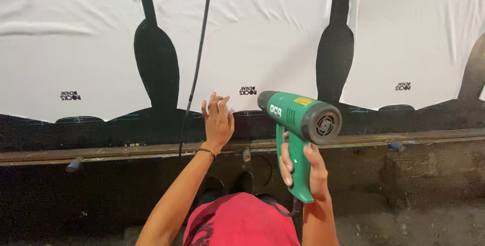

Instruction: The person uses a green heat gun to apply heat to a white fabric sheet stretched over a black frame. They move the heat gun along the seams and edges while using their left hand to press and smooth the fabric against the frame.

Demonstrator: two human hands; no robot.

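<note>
Two bare hands work at the lower edge of a white sheet (262, 34) in the head view. The right hand (307, 167) is clenched around the grip of a green heat gun (298, 125), which it holds up in front of the sheet; the gun's dark nozzle points at the sheet's bottom edge, and its grey rear vent faces the camera. The left hand (217, 122) is released, its fingers spread and pressed flat on the sheet just left of the nozzle, with a thin dark band on the wrist. The sheet shows tall black bottle-like shapes and small printed marks, and it ends in a black strip along the bottom. A black cord (197, 69) hangs down across the sheet, just left of the left hand. Below the sheet runs a worn wooden rail (126, 151) with small blue-tipped pegs (74, 164) sticking out of it. A red shirt (240, 226) fills the bottom centre between both forearms.
</note>
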